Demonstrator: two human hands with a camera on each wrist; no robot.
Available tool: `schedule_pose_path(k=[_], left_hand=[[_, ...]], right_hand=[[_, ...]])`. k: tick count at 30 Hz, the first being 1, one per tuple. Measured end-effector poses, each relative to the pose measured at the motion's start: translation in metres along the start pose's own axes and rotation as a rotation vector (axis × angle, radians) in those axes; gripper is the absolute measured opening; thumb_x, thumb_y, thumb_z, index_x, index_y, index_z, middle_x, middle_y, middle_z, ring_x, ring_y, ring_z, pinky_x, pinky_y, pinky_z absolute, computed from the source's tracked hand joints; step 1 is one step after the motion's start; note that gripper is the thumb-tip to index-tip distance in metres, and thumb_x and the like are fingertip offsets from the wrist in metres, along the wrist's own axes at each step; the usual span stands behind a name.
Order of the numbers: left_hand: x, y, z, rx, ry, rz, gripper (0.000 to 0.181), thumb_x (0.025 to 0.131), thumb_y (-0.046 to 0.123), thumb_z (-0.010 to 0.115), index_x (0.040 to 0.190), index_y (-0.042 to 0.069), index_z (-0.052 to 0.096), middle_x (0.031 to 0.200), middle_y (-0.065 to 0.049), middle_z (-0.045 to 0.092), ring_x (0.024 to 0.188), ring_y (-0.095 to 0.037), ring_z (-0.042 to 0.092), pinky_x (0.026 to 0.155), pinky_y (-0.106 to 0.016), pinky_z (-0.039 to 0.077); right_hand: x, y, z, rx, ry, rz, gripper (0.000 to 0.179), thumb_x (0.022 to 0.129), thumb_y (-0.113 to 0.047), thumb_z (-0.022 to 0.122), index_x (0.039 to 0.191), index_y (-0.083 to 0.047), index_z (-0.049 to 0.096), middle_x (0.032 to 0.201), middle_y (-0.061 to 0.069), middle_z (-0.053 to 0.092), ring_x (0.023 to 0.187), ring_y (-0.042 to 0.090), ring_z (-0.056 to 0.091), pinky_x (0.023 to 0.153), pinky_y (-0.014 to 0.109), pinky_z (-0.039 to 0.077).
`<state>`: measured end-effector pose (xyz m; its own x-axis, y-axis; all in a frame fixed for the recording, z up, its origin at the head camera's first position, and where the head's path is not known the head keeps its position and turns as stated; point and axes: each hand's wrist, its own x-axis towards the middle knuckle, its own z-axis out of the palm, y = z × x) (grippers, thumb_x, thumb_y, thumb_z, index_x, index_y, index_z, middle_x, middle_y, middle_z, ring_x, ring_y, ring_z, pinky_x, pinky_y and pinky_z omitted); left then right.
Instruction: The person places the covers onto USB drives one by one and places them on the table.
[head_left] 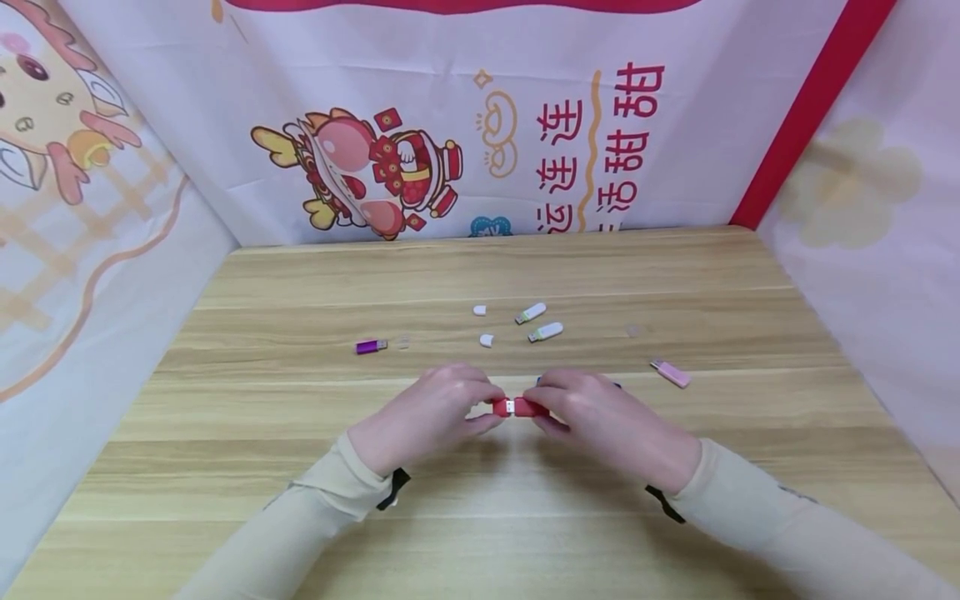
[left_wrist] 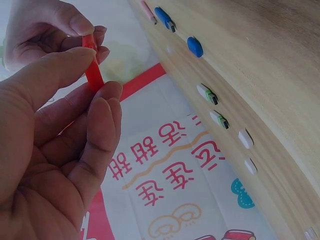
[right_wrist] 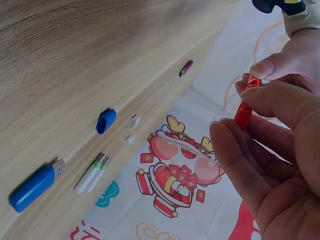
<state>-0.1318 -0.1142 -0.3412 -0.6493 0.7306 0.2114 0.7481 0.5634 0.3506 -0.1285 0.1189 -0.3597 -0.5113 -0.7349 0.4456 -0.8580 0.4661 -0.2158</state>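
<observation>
Low over the middle of the table, both hands pinch a red USB stick (head_left: 531, 407), its metal plug showing between two red parts. My left hand (head_left: 438, 414) pinches the left red part between thumb and fingers. The right part is pinched by my right hand (head_left: 611, 421). Fingers cover much of the stick, so I cannot tell how far its cap is on. Beyond the right hand lie a blue USB stick (right_wrist: 32, 187) and a separate blue cap (right_wrist: 106, 121), mostly hidden by that hand in the head view.
Farther back lie two white USB sticks (head_left: 546, 332) and two white caps (head_left: 487, 341). A purple USB stick (head_left: 370, 347) with a clear cap (head_left: 403, 342) lies left; a pink one (head_left: 670, 373) lies right, near another clear piece (head_left: 632, 331). Printed cloth (head_left: 420, 50) hangs behind the table.
</observation>
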Motion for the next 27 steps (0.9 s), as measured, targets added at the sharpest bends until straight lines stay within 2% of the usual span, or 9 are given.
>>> schedule_pose_path(k=[9,20,27], left_hand=[[0.0012,0.0007,0.0021,0.014,0.016,0.035,0.018,0.084,0.016,0.081,0.099,0.008,0.077,0.089,0.0,0.072,0.078,-0.009,0.061,0.073,-0.02,0.054],[0.0011,0.0008,0.0032,0.004,0.018,0.017,0.021,0.082,0.016,0.083,0.101,0.011,0.078,0.091,0.002,0.072,0.078,-0.007,0.061,0.075,-0.018,0.054],[0.0006,0.001,0.0049,-0.008,0.043,0.031,0.019,0.081,0.014,0.084,0.099,0.008,0.078,0.089,-0.001,0.073,0.078,-0.012,0.063,0.074,-0.019,0.054]], right_hand=[[0.0019,-0.0038,-0.0019,0.011,-0.01,0.005,0.018,0.078,-0.004,0.083,0.093,-0.003,0.075,0.083,0.001,0.066,0.071,0.009,0.061,0.067,0.02,0.056],[0.0026,-0.0034,-0.001,0.01,-0.01,-0.01,0.017,0.078,-0.004,0.083,0.093,-0.003,0.074,0.084,0.001,0.065,0.071,0.008,0.061,0.067,0.019,0.055],[0.0041,-0.0038,-0.0013,0.014,-0.025,-0.012,0.02,0.077,-0.004,0.084,0.094,-0.004,0.075,0.085,0.001,0.067,0.072,0.009,0.062,0.069,0.019,0.056]])
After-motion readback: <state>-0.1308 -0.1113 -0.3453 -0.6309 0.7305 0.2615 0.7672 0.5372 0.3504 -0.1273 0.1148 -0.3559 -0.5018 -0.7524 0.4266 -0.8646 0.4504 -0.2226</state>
